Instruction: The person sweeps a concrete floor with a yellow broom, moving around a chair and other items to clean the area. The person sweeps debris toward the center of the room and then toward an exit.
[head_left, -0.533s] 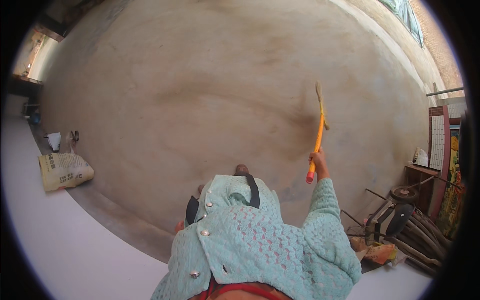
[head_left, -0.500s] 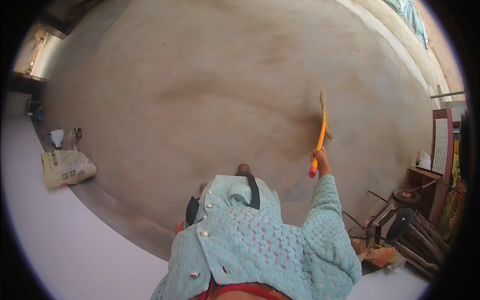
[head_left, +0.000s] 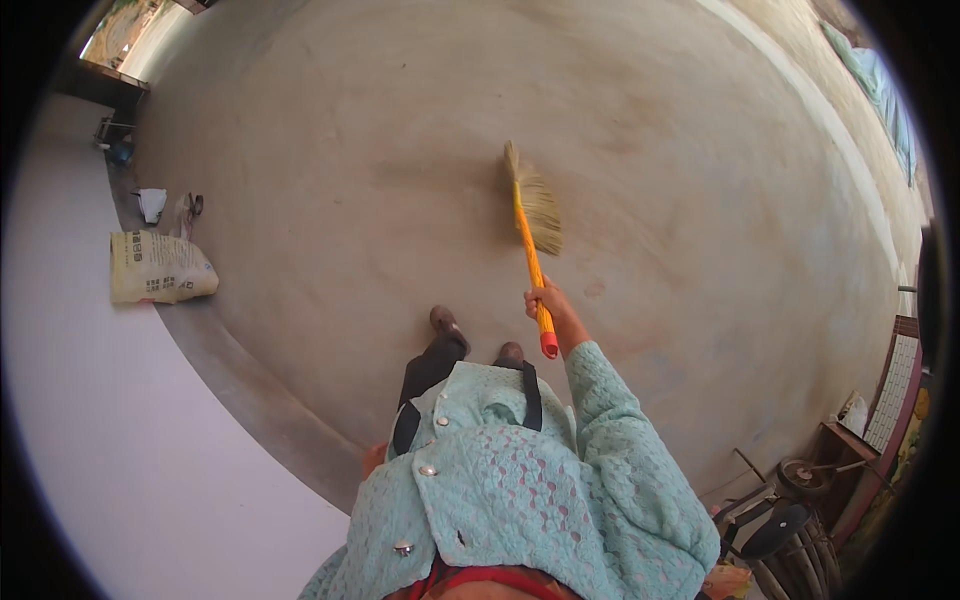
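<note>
My right hand (head_left: 558, 308) is closed around the orange handle of a broom (head_left: 531, 262), just below its middle. A red cap ends the handle nearest me. The straw bristles (head_left: 538, 208) fan out to the right at the far end, at or just over the concrete floor (head_left: 330, 260). Only a sliver of my left hand (head_left: 374, 459) shows beside my left hip; its fingers are hidden by the light green knitted cardigan.
A printed yellowish sack (head_left: 165, 268) lies by the white wall (head_left: 90, 400) on the left, with a white piece (head_left: 151, 205) beyond it. At the lower right stand a small wheel (head_left: 803, 476) on a metal frame and several wooden poles (head_left: 800, 565).
The broom and my right hand have swung left, and the bristles now show broadside. My left shoe has come forward. The surroundings have shifted in view.
</note>
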